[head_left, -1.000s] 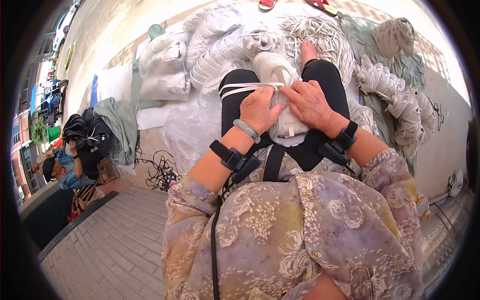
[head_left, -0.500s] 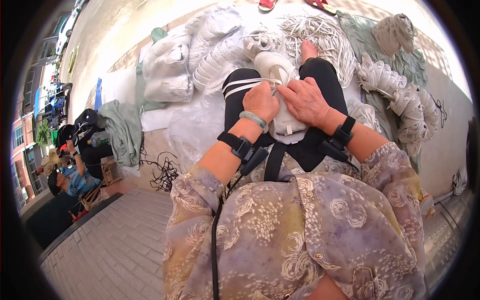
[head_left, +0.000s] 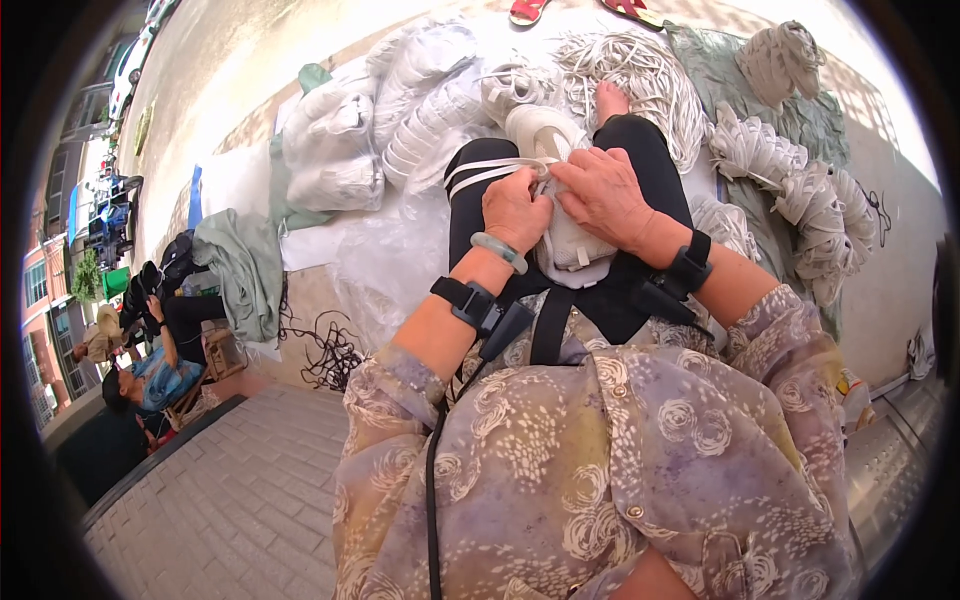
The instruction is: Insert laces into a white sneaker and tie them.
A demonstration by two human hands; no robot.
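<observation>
Two hands at lacing of one white shoe

White shoe (head_left: 572, 242) sits between the person's knees, toe far, heel near. Left hand (head_left: 517, 208) is at shoe's left side, fingers curled in, tips at the lacing; can't tell if they clamp a strand. Right hand (head_left: 603, 194) lies over shoe's right side, fingertips on the lacing, close to left hand but apart from it; tips partly hidden, can't tell if clamped either. So shoe is under and between both hands, toe poking out on far side, heel on near side. White lace (head_left: 483, 168) runs left from the lacing, across the left knee.

Around: loose white lace pile (head_left: 632, 85) far, by bare right foot; plastic-wrapped white bundles (head_left: 333, 150) far left; tied off-white bundles (head_left: 757, 150) right; red sandals (head_left: 528, 11) far edge; green-grey cloth (head_left: 240, 265) left; co-worker (head_left: 170, 378) in blue top, left edge.
</observation>
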